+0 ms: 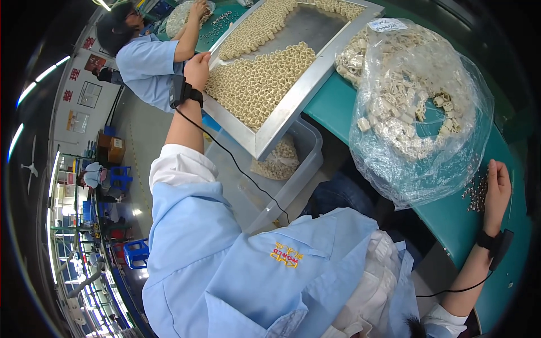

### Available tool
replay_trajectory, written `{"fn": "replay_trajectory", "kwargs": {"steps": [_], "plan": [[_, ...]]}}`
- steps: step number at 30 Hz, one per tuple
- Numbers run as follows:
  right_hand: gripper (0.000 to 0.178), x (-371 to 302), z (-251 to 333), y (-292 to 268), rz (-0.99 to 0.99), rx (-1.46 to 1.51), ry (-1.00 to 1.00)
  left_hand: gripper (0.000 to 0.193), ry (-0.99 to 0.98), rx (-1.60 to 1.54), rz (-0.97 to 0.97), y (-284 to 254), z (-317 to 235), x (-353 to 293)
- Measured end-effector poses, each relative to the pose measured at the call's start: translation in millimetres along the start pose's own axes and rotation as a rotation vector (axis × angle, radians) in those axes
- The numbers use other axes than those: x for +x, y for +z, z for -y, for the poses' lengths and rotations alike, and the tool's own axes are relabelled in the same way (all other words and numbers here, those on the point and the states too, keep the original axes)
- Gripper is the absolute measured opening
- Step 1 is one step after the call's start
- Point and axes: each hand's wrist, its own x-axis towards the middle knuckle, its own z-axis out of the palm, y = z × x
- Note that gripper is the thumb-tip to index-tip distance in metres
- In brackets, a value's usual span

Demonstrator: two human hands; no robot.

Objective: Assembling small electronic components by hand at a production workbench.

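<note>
My left hand is closed on the near left edge of a metal-framed tray. Many small beige ring-like parts sit packed in rows in it, with bare grey metal between two groups. My right hand lies at the right of the green table, fingers stretched out, beside a scatter of small shiny metal pieces. I see nothing held in it. Between my hands rests a large clear plastic bag, spread open, with loose cream plastic parts inside.
Below the tray is a translucent bin with a bag of parts inside. A co-worker in light blue handles another bag at the far left. Black cables run from both my wrist devices. Blue stools stand on the floor.
</note>
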Motion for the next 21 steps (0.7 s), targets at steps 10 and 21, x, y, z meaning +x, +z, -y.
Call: {"fn": "replay_trajectory", "kwargs": {"steps": [10,21], "plan": [[0.019,1,14,3,-0.033,-0.094,-0.066,0.018,0.979,-0.572,0.166,5,-275,-71],[0.021,-1,23,1,-0.108,-0.059,-0.047,0.015,1.118,-0.143,0.601,58,-370,-126]]}}
